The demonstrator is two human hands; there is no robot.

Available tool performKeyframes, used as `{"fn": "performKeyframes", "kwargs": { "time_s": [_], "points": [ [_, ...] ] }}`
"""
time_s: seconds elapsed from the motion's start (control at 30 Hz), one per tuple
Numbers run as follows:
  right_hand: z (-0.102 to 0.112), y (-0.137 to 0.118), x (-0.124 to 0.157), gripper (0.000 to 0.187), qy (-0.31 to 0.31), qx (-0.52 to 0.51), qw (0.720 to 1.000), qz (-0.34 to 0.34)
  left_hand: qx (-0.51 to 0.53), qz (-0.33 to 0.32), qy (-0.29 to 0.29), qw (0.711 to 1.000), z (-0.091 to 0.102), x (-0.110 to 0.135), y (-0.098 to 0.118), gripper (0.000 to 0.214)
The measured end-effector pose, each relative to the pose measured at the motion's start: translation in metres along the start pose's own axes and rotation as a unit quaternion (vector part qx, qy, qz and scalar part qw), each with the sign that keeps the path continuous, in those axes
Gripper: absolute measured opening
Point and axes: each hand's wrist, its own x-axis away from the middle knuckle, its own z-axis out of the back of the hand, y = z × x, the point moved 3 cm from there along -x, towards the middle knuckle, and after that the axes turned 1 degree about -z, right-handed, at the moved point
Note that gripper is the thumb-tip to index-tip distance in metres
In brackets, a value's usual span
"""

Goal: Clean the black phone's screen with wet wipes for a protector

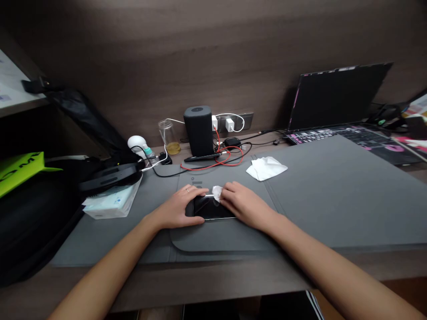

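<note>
A dark smartphone (pixel 213 210) lies flat, screen up, on the grey desk mat (pixel 213 238). My left hand (pixel 178 206) grips its left end, thumb along the near edge and fingers along the far edge. Pinched in the fingers of my right hand (pixel 245 204) is a crumpled white tissue (pixel 217 193), touching the phone's upper middle. That hand covers the phone's right end. Behind it, a folded white tissue (pixel 267 168) rests on the mat.
A tissue pack (pixel 115 202) and black bag (pixel 36 213) are at left. Toward the wall stand a glass cup (pixel 169 138), a black speaker (pixel 199 132) and a red cable (pixel 203 167). An open laptop (pixel 340 98) sits at the back right.
</note>
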Motion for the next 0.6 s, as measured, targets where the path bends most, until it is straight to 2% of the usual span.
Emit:
{"fn": "performKeyframes", "kwargs": {
  "time_s": [0.13, 0.3, 0.43, 0.47, 0.6],
  "points": [
    [-0.0012, -0.0075, -0.0003, 0.021, -0.017, -0.028, 0.997, 0.063, 0.001, -0.003, 0.005, 1.000, -0.0002, 0.0004, -0.0015, 0.075],
    [-0.0010, -0.0027, -0.0010, 0.022, 0.011, -0.009, 1.000, -0.003, -0.003, -0.003, -0.001, 1.000, 0.0002, 0.0002, -0.0010, 0.072],
    [-0.0052, -0.0108, -0.0001, 0.022, -0.006, -0.028, 0.997, 0.070, 0.000, -0.002, 0.004, 1.000, 0.0005, -0.0002, -0.0003, 0.073],
    [-0.0055, -0.0106, -0.0003, 0.021, -0.008, -0.035, 0.997, 0.068, 0.000, 0.000, 0.005, 1.000, 0.0006, -0.0002, 0.0000, 0.073],
    [-0.0027, -0.0021, -0.0015, 0.022, 0.015, -0.016, 1.000, -0.008, -0.003, 0.001, -0.003, 1.000, 0.0005, 0.0001, 0.0009, 0.070]
  ]
}}
